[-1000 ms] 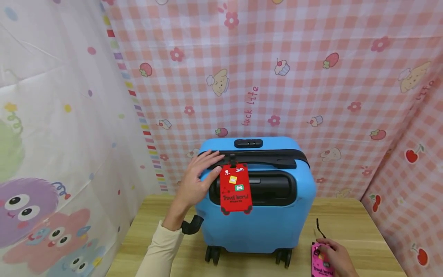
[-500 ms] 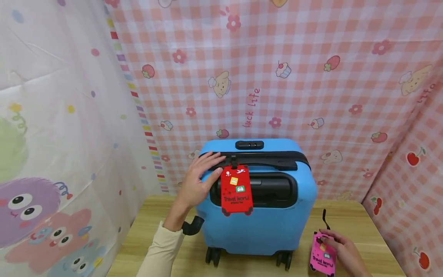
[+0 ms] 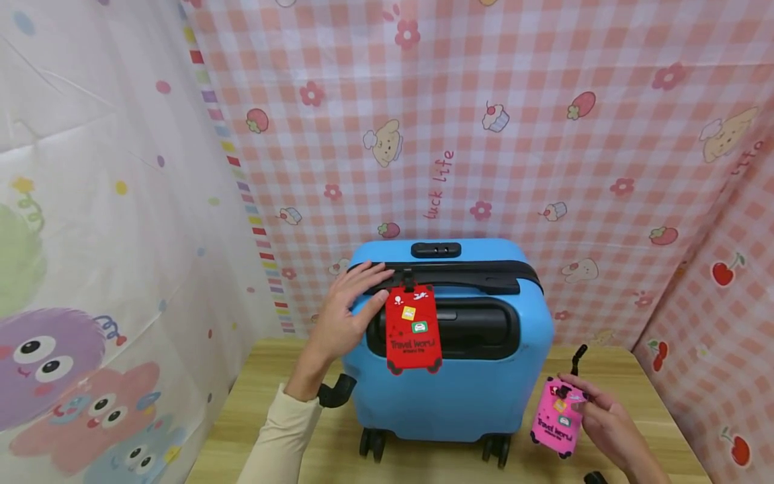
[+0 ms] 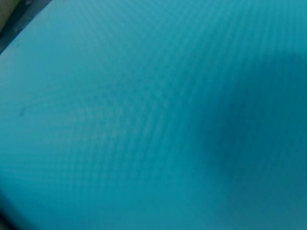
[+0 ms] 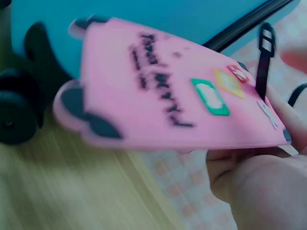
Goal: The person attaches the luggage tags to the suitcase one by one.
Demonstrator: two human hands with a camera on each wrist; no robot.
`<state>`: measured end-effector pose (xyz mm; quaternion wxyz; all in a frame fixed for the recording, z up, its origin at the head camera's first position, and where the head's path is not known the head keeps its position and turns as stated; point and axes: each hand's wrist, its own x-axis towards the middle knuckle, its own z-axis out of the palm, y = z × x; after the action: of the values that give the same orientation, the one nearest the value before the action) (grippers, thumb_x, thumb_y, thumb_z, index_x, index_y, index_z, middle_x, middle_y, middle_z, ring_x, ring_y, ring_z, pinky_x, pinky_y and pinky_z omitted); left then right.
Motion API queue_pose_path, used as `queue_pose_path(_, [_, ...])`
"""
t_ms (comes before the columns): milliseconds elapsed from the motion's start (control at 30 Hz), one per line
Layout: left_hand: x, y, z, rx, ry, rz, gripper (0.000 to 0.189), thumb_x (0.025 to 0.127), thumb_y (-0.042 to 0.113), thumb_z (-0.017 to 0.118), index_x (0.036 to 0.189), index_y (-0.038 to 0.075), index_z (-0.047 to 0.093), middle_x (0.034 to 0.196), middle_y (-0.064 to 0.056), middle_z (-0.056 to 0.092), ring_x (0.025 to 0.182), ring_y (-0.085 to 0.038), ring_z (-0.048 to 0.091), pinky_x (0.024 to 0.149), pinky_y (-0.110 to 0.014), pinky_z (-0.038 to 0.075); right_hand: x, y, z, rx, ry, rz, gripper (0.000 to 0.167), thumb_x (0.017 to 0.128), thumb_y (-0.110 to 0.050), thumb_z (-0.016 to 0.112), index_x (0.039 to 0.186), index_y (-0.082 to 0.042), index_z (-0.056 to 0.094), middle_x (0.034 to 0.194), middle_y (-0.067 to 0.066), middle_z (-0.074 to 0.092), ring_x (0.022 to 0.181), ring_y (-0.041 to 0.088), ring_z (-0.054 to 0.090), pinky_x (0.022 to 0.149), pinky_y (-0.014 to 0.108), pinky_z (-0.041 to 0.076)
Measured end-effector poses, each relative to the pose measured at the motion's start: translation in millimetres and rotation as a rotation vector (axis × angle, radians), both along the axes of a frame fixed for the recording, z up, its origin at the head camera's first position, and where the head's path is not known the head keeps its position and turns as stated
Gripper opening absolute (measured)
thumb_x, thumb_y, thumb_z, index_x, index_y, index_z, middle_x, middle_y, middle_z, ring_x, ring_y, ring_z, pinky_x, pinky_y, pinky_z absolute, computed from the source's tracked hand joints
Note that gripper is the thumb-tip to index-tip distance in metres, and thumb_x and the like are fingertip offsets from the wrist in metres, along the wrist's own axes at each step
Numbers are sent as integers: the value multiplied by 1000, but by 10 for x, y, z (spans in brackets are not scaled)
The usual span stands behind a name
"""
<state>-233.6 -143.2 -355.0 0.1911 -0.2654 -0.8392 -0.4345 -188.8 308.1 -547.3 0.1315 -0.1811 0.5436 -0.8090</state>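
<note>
A blue suitcase (image 3: 459,396) stands upright, its black side handle (image 3: 502,287) facing up. My left hand (image 3: 345,312) rests on its upper left edge with fingers extended, the thumb at the side of a red luggage tag (image 3: 414,336) that hangs from the handle. To the right of the suitcase, my right hand (image 3: 611,417) pinches a pink luggage tag (image 3: 553,417) by its upper end. The pink tag's black strap (image 5: 264,62) sticks up from that end in the right wrist view. Blue shell surface (image 4: 144,105) fills nearly all of the left wrist view.
The suitcase's black wheels (image 3: 496,450) stand on a wood-grain table (image 3: 272,423). A pink checked curtain (image 3: 471,141) hangs close behind, and a white printed curtain (image 3: 121,222) borders the left. A combination lock (image 3: 436,250) sits on top of the suitcase.
My right hand has moved up and away from the front edge with the pink luggage tag, which now shows whole and tilted. The left hand has stayed on the suitcase.
</note>
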Motion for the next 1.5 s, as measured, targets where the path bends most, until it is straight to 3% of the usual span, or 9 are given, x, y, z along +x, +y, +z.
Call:
queue_pose_path(67, [2,-5,0,3,0,1,39,100,30,57,138,21,61,149,0,50,146,-20,31,119,-56,14,-9,10,25,-88,40,52,59,98,14,23,142,-13,52,137,-9,58,120,7,58,96,24,50])
queue_pose_path(100, [2,-6,-1,2,-1,1,39,100,30,57,138,21,61,149,0,50,146,-20,31,119,-56,14,-10,8,39,-89,48,37,59,98,14,24,142,-13,52,137,-9,58,119,7,58,95,24,51])
queue_pose_path(267, [0,-7,-1,-6,0,3,39,100,31,57,138,22,60,149,-1,50,146,-20,31,119,-58,14,-2,-31,153,122,-21,-219,48,101,7,41,133,-23,60,124,-13,57,103,5,59,82,23,53])
queue_pose_path(367, [-3,-6,0,-8,3,5,39,100,31,57,138,22,61,149,-1,50,146,-21,31,119,-58,13,-4,-61,258,224,-77,-329,40,102,0,49,128,-26,64,119,-13,53,96,5,58,75,23,54])
queue_pose_path(467, [-3,-5,1,-9,8,4,39,100,31,57,138,22,60,149,0,50,146,-20,31,119,-58,13,-6,-82,388,272,-92,-386,36,101,-4,52,126,-26,65,116,-13,53,90,6,58,71,23,54])
queue_pose_path(700, [-9,6,-2,-15,6,11,39,100,32,57,138,23,60,149,0,50,146,-20,31,119,-58,13,-9,-145,727,265,-8,-455,31,98,-7,60,127,-18,67,112,-17,65,89,3,62,72,18,53])
queue_pose_path(933, [-12,3,-5,-18,16,12,39,100,32,57,137,21,61,148,-2,51,146,-21,32,119,-59,12,10,-199,1029,552,38,-575,36,98,-20,63,134,-13,63,107,-26,61,86,-2,61,72,13,53])
queue_pose_path(1200, [-1,9,5,-8,5,11,39,100,32,57,137,21,61,148,-1,51,146,-20,32,119,-58,11,24,-262,1216,502,85,-617,35,97,-19,64,131,-12,65,104,-23,66,82,-1,62,70,13,54])
queue_pose_path(1500, [0,4,1,-14,23,15,38,100,30,57,137,20,62,148,-1,52,146,-22,33,119,-60,12,59,-298,1436,263,158,-503,32,96,-3,62,127,-9,67,106,-11,71,81,5,65,69,17,55])
